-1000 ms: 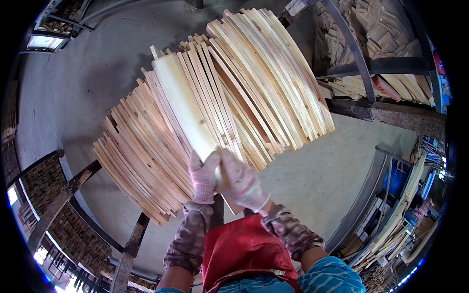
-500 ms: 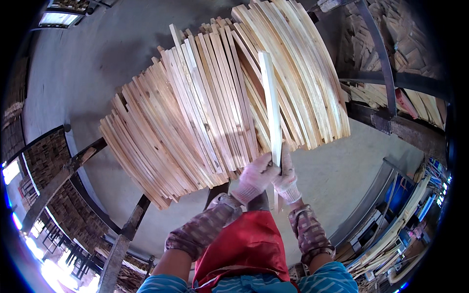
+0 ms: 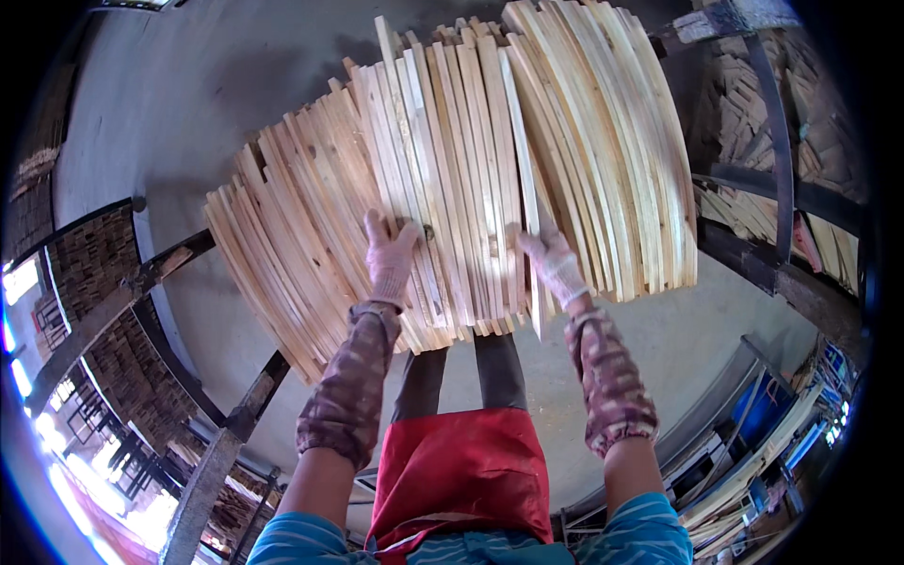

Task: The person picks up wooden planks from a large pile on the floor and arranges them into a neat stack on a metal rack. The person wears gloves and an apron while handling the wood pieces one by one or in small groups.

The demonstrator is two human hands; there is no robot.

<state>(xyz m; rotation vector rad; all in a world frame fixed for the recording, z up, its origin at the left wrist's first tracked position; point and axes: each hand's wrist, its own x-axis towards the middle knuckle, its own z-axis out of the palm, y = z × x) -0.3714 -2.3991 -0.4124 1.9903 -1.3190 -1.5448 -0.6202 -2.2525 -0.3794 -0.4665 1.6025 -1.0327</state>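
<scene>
A wide row of pale wooden strips (image 3: 311, 207) lies side by side in front of me. My left hand (image 3: 389, 256), in a whitish knitted glove, rests over the middle-left strips with thumb and fingers apart, holding nothing. One light strip (image 3: 529, 184) stands on edge in the gap between the middle strips and the longer bundle on the right. My right hand (image 3: 554, 264), gloved too, has this strip between thumb and fingers near its lower end. That end juts out past the row toward me.
Dark beams (image 3: 254, 395) run on the left, and another beam (image 3: 800, 282) on the right. Wood pieces (image 3: 767, 104) are heaped at the far right. Stacked wood (image 3: 99, 250) stands on the left. More long strips and a blue object (image 3: 765, 410) lie at the lower right.
The light strip has gone from being held up in both hands to lying in the gap in the row. My left hand has let go and moved left onto other strips.
</scene>
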